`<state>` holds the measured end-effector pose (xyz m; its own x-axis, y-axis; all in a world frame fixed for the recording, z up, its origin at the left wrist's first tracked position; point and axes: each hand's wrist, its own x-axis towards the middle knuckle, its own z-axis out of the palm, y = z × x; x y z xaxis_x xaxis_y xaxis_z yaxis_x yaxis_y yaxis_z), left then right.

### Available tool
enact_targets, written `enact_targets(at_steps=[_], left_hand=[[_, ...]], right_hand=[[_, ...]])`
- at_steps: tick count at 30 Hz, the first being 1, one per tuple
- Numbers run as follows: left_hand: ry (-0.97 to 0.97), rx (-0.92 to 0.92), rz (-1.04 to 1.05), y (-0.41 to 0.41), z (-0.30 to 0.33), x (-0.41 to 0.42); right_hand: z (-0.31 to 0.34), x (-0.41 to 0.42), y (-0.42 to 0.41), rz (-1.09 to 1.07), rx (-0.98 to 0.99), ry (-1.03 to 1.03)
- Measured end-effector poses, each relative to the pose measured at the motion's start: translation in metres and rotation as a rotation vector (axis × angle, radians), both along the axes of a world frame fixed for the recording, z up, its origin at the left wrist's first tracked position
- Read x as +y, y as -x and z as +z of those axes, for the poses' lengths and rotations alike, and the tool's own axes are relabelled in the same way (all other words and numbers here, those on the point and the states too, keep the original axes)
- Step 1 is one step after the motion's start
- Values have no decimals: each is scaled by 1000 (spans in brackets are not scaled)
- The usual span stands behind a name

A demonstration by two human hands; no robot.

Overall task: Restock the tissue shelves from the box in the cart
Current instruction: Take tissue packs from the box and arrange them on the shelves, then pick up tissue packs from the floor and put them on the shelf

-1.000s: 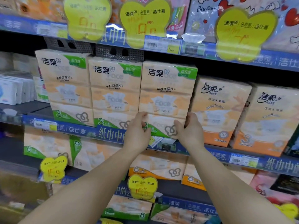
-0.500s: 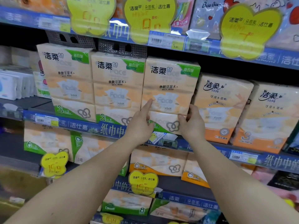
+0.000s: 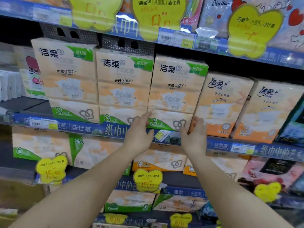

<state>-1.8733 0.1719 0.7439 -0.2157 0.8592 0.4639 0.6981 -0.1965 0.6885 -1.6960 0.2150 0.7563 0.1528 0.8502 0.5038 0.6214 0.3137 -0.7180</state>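
Holding the tissue pack (image 3: 174, 89) low on both sides, the left hand (image 3: 139, 137) lies flat-fingered against it and the right hand (image 3: 194, 137) curls round its edge on the shelf (image 3: 85, 128). It looks light, soft and slippery in its wrap; a grip on both sides seems safest.

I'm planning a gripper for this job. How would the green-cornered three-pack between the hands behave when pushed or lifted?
The three-pack looks soft: its glossy film wrap dents between the stacked bundles, so it would probably squash rather than resist. The film may be slippery. Standing tall and narrow at the shelf edge, it could tip forward if pushed high; the left hand and right hand sit low.
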Motion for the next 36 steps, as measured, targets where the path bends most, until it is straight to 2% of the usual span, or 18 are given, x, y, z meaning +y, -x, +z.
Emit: enact_targets(at_steps=[5,8,11,16,21,28,36], left_hand=[[17,311,90,4,-9,-12],[89,428,144,7,-7,-27],[141,424,166,12,-3,-53],[257,411,227,21,-7,-130],[402,443,344,50,-22,-223],[449,426,599,131,-37,-351],[546,354,924,269,-58,-520]], right_hand=[[-30,-26,10,83,-278,111],[-31,-45,15,128,-418,130],[-29,-66,17,149,-502,166],[-39,-121,23,260,-493,196],[-57,-186,65,439,-512,230],[-57,-280,174,731,-543,130],[-65,-419,356,1040,-619,-2]])
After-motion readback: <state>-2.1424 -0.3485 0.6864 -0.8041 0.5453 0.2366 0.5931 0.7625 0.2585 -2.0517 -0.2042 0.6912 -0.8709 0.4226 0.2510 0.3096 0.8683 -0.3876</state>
